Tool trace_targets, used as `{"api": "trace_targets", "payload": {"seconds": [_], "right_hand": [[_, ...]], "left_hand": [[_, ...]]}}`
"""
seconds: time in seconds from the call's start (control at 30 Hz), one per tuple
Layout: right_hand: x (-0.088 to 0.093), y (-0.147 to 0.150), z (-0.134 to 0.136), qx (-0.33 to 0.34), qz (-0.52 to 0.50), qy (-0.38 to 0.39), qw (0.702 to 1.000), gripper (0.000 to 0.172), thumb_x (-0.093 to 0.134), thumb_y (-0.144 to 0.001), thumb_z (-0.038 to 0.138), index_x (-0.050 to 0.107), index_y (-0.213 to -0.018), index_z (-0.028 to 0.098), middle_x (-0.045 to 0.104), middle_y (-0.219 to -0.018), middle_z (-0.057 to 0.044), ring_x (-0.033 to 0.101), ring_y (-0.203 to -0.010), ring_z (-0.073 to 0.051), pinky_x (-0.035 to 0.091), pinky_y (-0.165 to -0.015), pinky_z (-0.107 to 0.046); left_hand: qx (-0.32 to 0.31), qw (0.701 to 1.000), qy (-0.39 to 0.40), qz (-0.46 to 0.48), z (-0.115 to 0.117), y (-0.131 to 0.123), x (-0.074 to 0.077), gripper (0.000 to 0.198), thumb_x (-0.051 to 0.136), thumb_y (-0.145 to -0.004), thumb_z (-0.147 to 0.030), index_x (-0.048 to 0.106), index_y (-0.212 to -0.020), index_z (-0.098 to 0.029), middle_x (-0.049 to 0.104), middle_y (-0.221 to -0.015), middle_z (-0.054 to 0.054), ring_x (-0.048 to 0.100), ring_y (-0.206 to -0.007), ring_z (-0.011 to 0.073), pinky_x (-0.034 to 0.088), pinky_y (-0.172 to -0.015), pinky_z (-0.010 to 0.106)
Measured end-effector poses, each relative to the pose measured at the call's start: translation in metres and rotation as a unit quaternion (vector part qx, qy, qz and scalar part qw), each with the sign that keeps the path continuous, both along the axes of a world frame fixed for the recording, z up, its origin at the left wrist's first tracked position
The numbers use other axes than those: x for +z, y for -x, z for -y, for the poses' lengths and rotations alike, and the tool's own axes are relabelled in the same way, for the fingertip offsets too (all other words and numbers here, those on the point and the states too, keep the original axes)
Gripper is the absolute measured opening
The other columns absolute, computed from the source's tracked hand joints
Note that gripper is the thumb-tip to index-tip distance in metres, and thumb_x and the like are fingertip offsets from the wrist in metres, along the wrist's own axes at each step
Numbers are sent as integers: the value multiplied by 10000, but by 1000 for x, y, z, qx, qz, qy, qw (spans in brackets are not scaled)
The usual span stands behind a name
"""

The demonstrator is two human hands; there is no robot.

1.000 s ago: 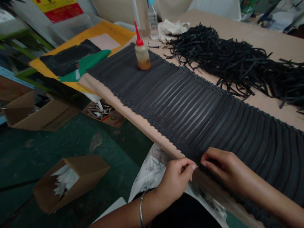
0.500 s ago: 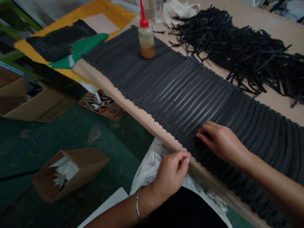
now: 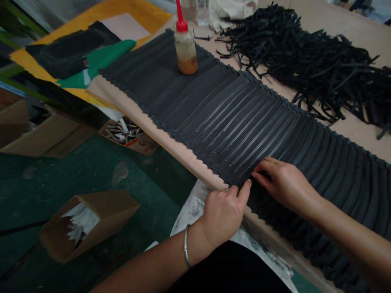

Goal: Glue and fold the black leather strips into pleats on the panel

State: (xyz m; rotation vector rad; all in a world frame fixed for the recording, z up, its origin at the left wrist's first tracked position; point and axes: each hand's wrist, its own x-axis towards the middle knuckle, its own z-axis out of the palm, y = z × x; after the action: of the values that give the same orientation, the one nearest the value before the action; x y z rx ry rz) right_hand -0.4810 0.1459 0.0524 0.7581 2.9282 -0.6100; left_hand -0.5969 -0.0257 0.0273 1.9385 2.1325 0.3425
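Overlapping black strips lie in a long row along the table, with shiny wet lines across the middle ones. My right hand is pinched low over the strips near their front edge; what its fingertips hold is too small to make out. Just left of it, my left hand reaches the near edge, its index finger stretched onto the strips and its other fingers curled. A bottle with a red nozzle and amber liquid stands on the far part of the row.
A heap of loose black strips lies behind the row on the table. At the far left are yellow sheeting and a green piece. Cardboard boxes with scraps stand on the floor.
My left hand has moved slightly up and its index finger has stretched out onto the edge of the strips. My right hand is nearly unmoved.
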Motion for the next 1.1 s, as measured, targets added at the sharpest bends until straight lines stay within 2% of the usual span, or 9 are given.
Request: {"api": "trace_targets", "payload": {"seconds": [0.13, 0.23, 0.37, 0.5, 0.77, 1.1], "right_hand": [[10, -5, -20, 0, 9, 15, 1000, 171, 561, -940, 335, 649, -864, 210, 686, -826, -22, 642, -720, -170, 446, -652, -286], [25, -13, -59, -7, -4, 26, 1000, 179, 585, -915, 364, 672, -844, 225, 682, -764, -8, 627, -678, -157, 430, -627, -271], [41, -22, -118, -23, -4, -3, 1000, 213, 599, -874, 413, 684, -811, 228, 690, -752, -20, 627, -679, -175, 427, -625, -283], [41, -22, -153, -11, -16, -48, 999, 219, 600, -859, 414, 666, -796, 215, 686, -779, -37, 627, -697, -180, 427, -637, -285], [19, -11, -167, 2, -10, -66, 998, 200, 576, -888, 389, 650, -832, 211, 682, -820, -35, 621, -730, -174, 422, -660, -276], [11, -6, -167, 9, 8, -70, 997, 181, 585, -882, 369, 666, -822, 219, 690, -809, -30, 626, -722, -175, 420, -675, -282]], "left_hand": [[-8, 1000, 13, -10, -5, 1, 2, 529, 547, -913, -106, 462, -1433, -153, 670, -871, 22, 674, -653, 241, 555, -505, 388], [-17, 999, 26, -7, -7, 4, 3, 511, 536, -912, -84, 477, -1415, -149, 682, -876, 29, 689, -680, 246, 580, -533, 393], [-12, 999, 39, -8, -10, 5, 3, 498, 534, -912, -82, 496, -1402, -166, 697, -867, 31, 705, -676, 258, 604, -551, 413], [-9, 999, 29, -12, -11, 4, 2, 496, 564, -884, -76, 527, -1372, -158, 703, -829, 32, 701, -641, 263, 600, -521, 412], [-7, 1000, -22, 1, -7, 4, -4, 534, 548, -819, -11, 540, -1338, -136, 698, -793, 27, 685, -593, 241, 579, -497, 373], [-16, 999, -44, 14, -8, 6, -3, 500, 462, -858, -29, 503, -1350, -109, 696, -798, 43, 689, -592, 234, 602, -531, 379]]}}
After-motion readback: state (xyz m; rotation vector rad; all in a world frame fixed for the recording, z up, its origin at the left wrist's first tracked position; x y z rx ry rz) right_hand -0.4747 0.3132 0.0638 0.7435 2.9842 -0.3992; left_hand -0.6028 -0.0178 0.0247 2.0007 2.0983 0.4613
